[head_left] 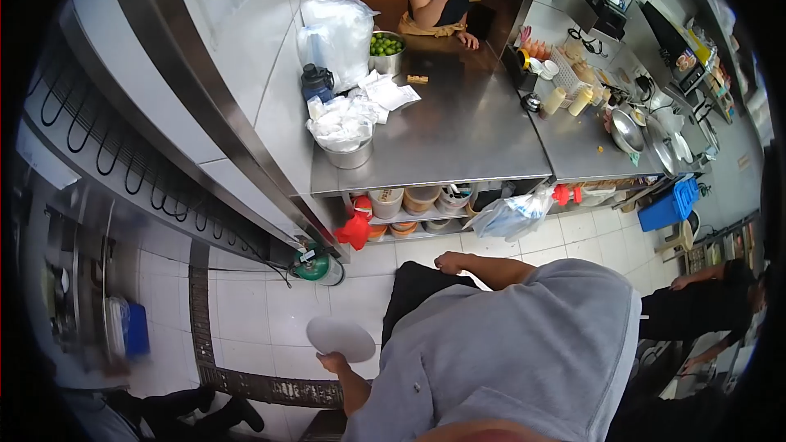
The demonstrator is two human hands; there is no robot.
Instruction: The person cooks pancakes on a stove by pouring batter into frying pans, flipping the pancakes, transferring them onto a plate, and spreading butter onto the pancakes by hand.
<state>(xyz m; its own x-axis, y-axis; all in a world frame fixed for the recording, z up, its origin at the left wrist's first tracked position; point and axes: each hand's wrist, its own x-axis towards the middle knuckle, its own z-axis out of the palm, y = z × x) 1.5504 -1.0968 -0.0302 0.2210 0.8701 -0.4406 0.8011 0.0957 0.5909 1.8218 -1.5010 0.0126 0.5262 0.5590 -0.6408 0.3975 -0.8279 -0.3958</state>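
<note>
Out to the left of my body, my left hand (334,362) is closed on the edge of a round white plate (341,339), held above the tiled floor. My right hand (449,262) hangs below the front edge of the steel counter, with its fingers curled in and nothing visible in them. It is nearest to my dark trousers or apron (417,286). My grey shirt (524,344) fills the lower middle of the view.
The steel counter (458,127) carries a pot of limes (386,53), plastic bags (337,41) and a bucket (348,155). A person (438,0) stands behind it. A green gas cylinder (318,266) stands on the floor. Another person (704,303) is at right; dark-clothed legs (196,413) show lower left.
</note>
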